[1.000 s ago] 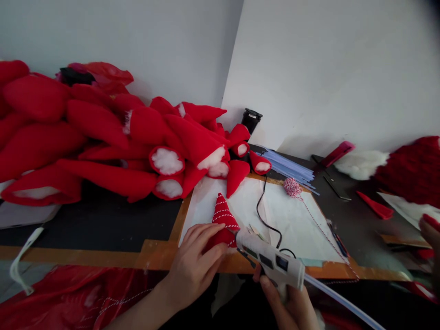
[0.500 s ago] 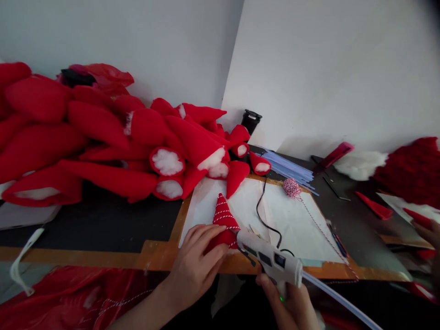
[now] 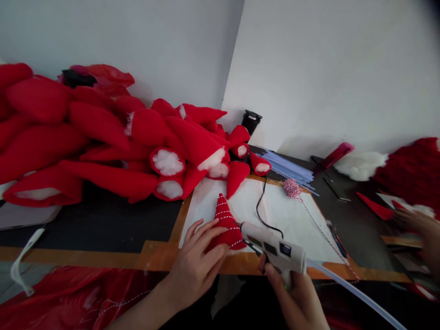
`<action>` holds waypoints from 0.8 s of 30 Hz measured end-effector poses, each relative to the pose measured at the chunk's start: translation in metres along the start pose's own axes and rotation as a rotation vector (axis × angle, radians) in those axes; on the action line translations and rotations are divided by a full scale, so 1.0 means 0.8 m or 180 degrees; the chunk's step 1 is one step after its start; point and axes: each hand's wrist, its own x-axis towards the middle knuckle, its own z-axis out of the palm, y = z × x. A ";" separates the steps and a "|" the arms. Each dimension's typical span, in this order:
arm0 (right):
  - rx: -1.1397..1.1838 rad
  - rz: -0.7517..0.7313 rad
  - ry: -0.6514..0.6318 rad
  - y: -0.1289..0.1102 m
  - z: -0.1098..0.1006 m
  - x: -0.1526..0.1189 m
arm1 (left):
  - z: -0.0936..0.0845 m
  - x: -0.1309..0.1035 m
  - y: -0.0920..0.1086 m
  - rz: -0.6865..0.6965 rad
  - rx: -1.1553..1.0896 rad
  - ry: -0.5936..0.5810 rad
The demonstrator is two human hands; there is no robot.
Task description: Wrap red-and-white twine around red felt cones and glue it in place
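A small red stuffed cone (image 3: 227, 234), wound with red-and-white twine, stands on the white sheet near the table's front edge. My left hand (image 3: 201, 256) holds it from the left, fingers laid along its side. In my right hand (image 3: 295, 295) is a white glue gun (image 3: 275, 247), gripped by its handle, with a long clear glue stick (image 3: 357, 291) jutting from its back. The nozzle tip is at the cone's right side, close to a twine line; whether it touches I cannot tell.
Stuffed red cones (image 3: 113, 133) are heaped at the left and back. A twine ball (image 3: 292, 188) trails its strand to the front edge. Glue sticks (image 3: 292, 169) lie behind it, and a black cord (image 3: 261, 206) crosses the sheet. Another person's hand (image 3: 417, 222) is at right, near red pieces.
The glue gun has shifted slightly right, its nozzle a little higher along the cone. My left fingers have spread somewhat. At the right, the other person's hand has reached further in.
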 end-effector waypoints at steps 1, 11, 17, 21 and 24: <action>-0.0023 -0.0033 -0.0015 -0.004 0.001 0.005 | -0.001 0.001 0.000 -0.0019 -0.0035 -0.0032; -0.0279 -0.0302 -0.0287 -0.022 0.006 0.031 | -0.002 0.005 -0.004 -0.0079 -0.0253 -0.0090; -0.0395 -0.0290 -0.0281 -0.023 0.009 0.032 | -0.002 0.004 -0.005 -0.0087 -0.0286 -0.0126; -0.0307 -0.0236 -0.0223 -0.024 0.008 0.032 | -0.002 0.004 -0.005 -0.0081 -0.0291 -0.0116; -0.0189 -0.0252 -0.0191 -0.024 0.007 0.034 | -0.003 0.004 -0.005 -0.0061 -0.0266 -0.0089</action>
